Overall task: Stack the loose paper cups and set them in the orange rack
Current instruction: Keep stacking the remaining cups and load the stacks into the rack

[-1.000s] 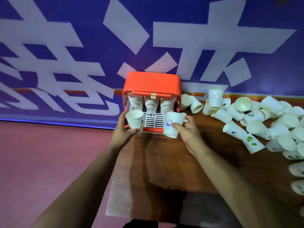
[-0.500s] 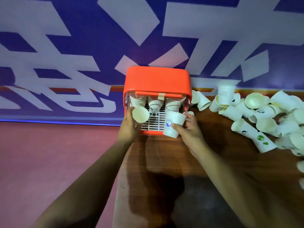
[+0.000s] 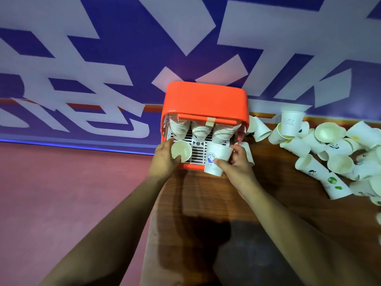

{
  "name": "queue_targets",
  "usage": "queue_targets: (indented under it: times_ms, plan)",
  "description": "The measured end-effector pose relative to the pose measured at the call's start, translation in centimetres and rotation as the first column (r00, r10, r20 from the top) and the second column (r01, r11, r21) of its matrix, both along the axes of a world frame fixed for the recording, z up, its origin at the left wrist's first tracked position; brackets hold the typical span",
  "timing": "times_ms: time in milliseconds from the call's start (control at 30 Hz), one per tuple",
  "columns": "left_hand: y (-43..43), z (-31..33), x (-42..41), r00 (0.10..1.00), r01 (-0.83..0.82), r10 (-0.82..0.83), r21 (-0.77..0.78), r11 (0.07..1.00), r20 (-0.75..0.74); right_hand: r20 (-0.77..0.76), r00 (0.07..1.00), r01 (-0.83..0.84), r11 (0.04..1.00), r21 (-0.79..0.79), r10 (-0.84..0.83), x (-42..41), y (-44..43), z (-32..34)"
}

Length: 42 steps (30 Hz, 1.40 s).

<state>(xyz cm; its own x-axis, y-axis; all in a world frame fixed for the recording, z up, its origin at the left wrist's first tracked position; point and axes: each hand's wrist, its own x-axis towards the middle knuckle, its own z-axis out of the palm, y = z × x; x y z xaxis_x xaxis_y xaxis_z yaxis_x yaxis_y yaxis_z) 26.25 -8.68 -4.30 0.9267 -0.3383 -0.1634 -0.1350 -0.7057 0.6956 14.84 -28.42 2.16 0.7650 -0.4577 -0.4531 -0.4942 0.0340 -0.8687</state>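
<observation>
The grip of the left hand (image 3: 165, 159) is closed round a plain white paper cup (image 3: 181, 150), mouth facing the camera, at the front left of the orange plastic rack (image 3: 206, 98). The right hand (image 3: 237, 164) grips a white paper cup with a blue print (image 3: 216, 159) at the rack's front right — three nested cup stacks (image 3: 201, 131) stand inside. Loose white paper cups (image 3: 329, 132) lie heaped to the right on the brown wooden bench (image 3: 202, 195).

Indoor display or event-type space. A large blue banner (image 3: 127, 50) printed with oversized white characters stands directly behind the wooden table (image 3: 288, 205). A plain reddish floor (image 3: 61, 195) lies left of the table, and loose paper cups (image 3: 329, 133) litter the table's right part.
</observation>
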Motion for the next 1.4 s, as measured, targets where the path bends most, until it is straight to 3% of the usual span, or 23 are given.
queue_targets:
  times_ms: [133, 333, 500, 633, 700, 833, 900, 1133, 1400]
  plan:
    - [0.4, 0.1, 0.1, 1.0, 0.013, -0.014, 0.008, 1.0, 0.019, 0.008, 1.0, 0.017, 1.0, 0.022, -0.018, 0.4, 0.4, -0.3]
    - [-0.1, 0.6, 0.8, 0.994, -0.093, 0.093, -0.015, 0.996, 0.052, 0.013, 1.0, 0.016, 1.0, -0.001, -0.016, 1.0, 0.7, -0.7]
    - [0.3, 0.8, 0.7, 0.987, -0.159, 0.158, -0.05, 0.986, -0.013, 0.051, 0.998, -0.025, 0.993, -0.112, 0.03, 1.8, 1.5, -0.7]
    - [1.0, 1.5, 0.8, 0.986, -0.152, 0.156, -0.065, 0.986, 0.064, 0.067, 0.991, -0.095, 0.968, -0.233, 0.113, 3.2, 2.7, 0.1]
    - [1.3, 2.7, 0.6, 0.988, -0.145, 0.154, -0.2, 0.969, 0.028, 0.113, 0.981, -0.124, 0.957, -0.264, 0.158, 3.9, 3.6, 0.2]
    - [1.7, 5.2, 0.3, 0.979, -0.133, 0.028, -0.527, 0.839, -0.202, 0.171, 0.948, -0.206, 0.927, -0.312, 0.268, 4.6, 4.6, -0.2]
    - [1.8, 5.2, 0.4, 0.959, -0.109, -0.067, -0.579, 0.808, -0.275, 0.155, 0.934, -0.243, 0.89, -0.385, 0.322, 4.9, 4.9, -0.8]
    - [2.1, 2.5, 1.0, 0.967, -0.021, -0.106, -0.486, 0.874, -0.233, 0.051, 0.914, -0.337, 0.824, -0.456, 0.403, 5.2, 5.3, -2.8]
    - [2.3, -0.2, 1.0, 0.989, 0.08, -0.102, -0.185, 0.979, -0.109, -0.068, 0.866, -0.475, 0.773, -0.421, 0.495, 5.8, 5.2, -4.5]
